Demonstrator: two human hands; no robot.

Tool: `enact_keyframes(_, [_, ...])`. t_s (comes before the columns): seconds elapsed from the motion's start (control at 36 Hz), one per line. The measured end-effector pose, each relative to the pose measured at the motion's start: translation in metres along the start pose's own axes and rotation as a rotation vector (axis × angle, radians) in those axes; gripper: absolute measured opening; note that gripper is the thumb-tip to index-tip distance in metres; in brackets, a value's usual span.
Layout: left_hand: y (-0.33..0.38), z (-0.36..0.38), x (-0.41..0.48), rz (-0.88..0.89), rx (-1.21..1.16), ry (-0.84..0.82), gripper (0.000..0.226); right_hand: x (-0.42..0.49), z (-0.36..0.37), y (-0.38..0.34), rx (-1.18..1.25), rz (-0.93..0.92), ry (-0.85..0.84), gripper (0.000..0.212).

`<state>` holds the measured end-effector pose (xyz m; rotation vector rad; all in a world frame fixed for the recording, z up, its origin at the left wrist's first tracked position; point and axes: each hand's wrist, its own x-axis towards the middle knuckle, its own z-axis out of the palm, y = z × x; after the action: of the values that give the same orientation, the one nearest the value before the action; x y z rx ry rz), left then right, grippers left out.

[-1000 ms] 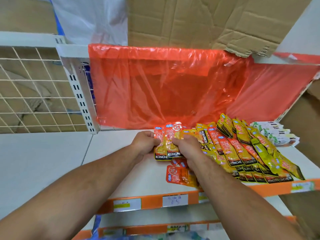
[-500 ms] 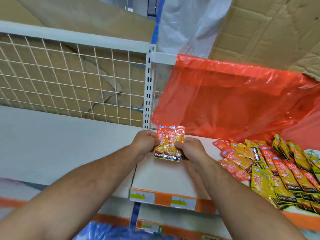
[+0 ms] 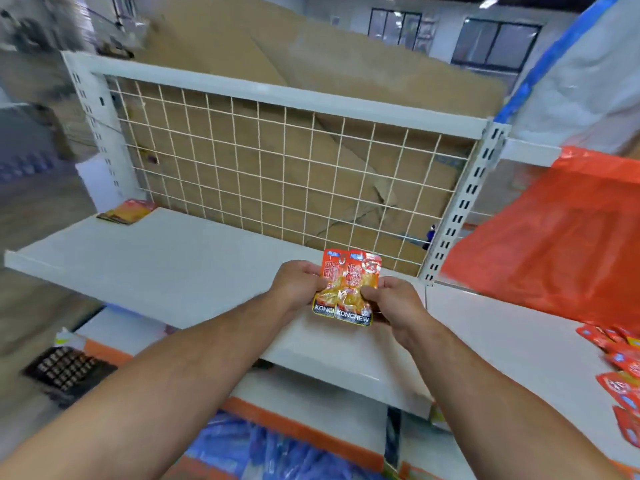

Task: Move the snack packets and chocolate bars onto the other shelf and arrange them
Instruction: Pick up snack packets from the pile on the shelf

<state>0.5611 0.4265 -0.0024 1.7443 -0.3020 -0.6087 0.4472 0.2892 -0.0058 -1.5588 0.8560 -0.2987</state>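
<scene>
At the far left, a small stack of packets [image 3: 124, 212] lay at the back corner of the white shelf [image 3: 156, 271], close to the wire grid [image 3: 277, 174] behind it. Lower left, beneath that shelf, a dark tray of goods [image 3: 65, 370] showed only as a blur. Toward the middle, the left hand [image 3: 298, 284] pinched the left edge of the held packets [image 3: 346, 289], its fingers curled round them. These were red-and-yellow pouches, overlapped and upright, printed KONCHEW along the bottom and raised over the right end of the white shelf. The right hand [image 3: 391, 303] pinched their lower right corner in the same way. Further right stood a slotted post [image 3: 464, 202], then a red plastic sheet [image 3: 554, 244] hanging behind the neighbouring shelf [image 3: 502, 341], where loose red packets [image 3: 620, 362] lay at the right edge.
</scene>
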Motion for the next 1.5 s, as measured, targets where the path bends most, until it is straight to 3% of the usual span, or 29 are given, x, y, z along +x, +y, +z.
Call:
enact_keyframes(0.33, [-0.025, -0.130, 0.030, -0.035, -0.061, 0.234, 0.012, 0.039, 0.135, -0.036, -0.058, -0.051, -0.226, 0.002])
enact_keyframes(0.58, [-0.023, -0.206, 0.089, -0.066, -0.079, 0.382, 0.011, 0.104, 0.220, -0.063, -0.068, -0.073, -0.346, 0.022])
enact_keyframes(0.83, [-0.015, -0.266, 0.141, -0.091, -0.002, 0.475, 0.016, 0.158, 0.286, -0.099, -0.117, -0.072, -0.438, 0.014])
enact_keyframes(1.17, [-0.032, -0.335, 0.209, -0.122, 0.179, 0.457, 0.012, 0.197, 0.357, -0.099, -0.174, -0.021, -0.402, 0.005])
enact_keyframes(1.28, [-0.038, -0.363, 0.233, -0.099, 0.277, 0.436, 0.014, 0.203, 0.386, -0.100, -0.143, -0.009, -0.339, 0.015])
enact_keyframes(1.44, [-0.041, -0.416, 0.270, -0.125, 0.324, 0.262, 0.012, 0.201, 0.432, -0.103, -0.077, 0.017, -0.254, 0.004])
enact_keyframes(1.5, [-0.040, -0.431, 0.281, -0.125, 0.350, 0.222, 0.021, 0.200, 0.445, -0.104, -0.047, 0.013, -0.221, 0.017])
